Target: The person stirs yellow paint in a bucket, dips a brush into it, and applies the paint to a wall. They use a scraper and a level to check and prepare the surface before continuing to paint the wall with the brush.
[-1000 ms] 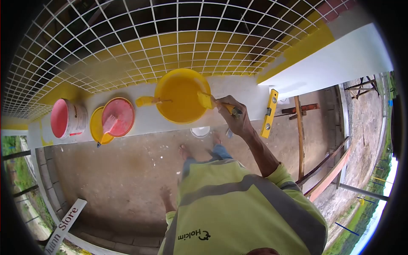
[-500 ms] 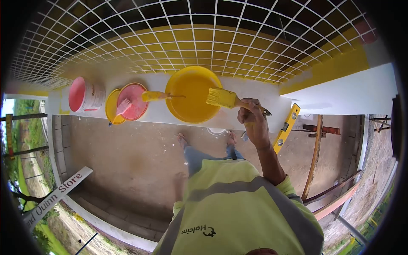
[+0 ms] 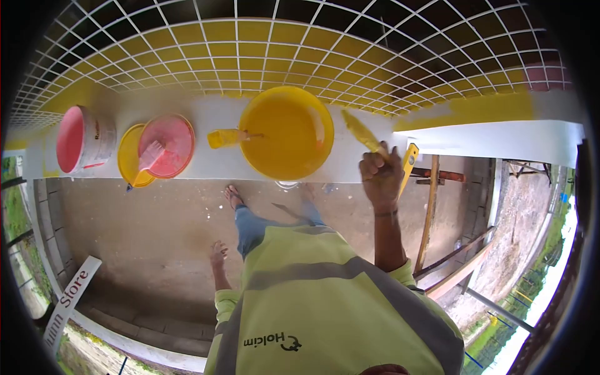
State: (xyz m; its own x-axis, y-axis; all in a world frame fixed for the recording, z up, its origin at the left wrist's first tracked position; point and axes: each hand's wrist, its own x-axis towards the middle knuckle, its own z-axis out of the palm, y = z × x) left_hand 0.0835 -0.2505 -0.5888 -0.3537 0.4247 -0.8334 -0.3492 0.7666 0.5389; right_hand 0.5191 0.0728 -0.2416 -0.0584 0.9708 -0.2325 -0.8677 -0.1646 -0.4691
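My right hand (image 3: 381, 178) is closed round the handle of a yellow-coated paintbrush (image 3: 361, 131), held edge-on with its bristles up and left, beside the white ledge. Left of it is a round yellow bucket (image 3: 329, 134) with yellow paint inside. A second yellow-smeared brush (image 3: 224, 138) lies at the bucket's left rim. My left hand (image 3: 219, 253) hangs low at my side, fingers loosely apart, holding nothing. Further left, a pink-smeared brush (image 3: 149, 155) rests on a pink-coated round lid (image 3: 178, 140), which overlaps a yellow lid (image 3: 129, 140).
A white bucket with pink inside (image 3: 97, 140) lies tipped on the white ledge (image 3: 212, 165). White wire mesh (image 3: 269, 59) rises behind it. A yellow spirit level (image 3: 409, 164) leans at the ledge's right end, near a wooden post (image 3: 429, 212). A lettered board (image 3: 72, 300) stands lower left.
My right hand has moved slightly right and down, turning the brush from flat to edge-on, away from above the bucket's rim. My left hand has come into clearer view. The camera view has shifted.
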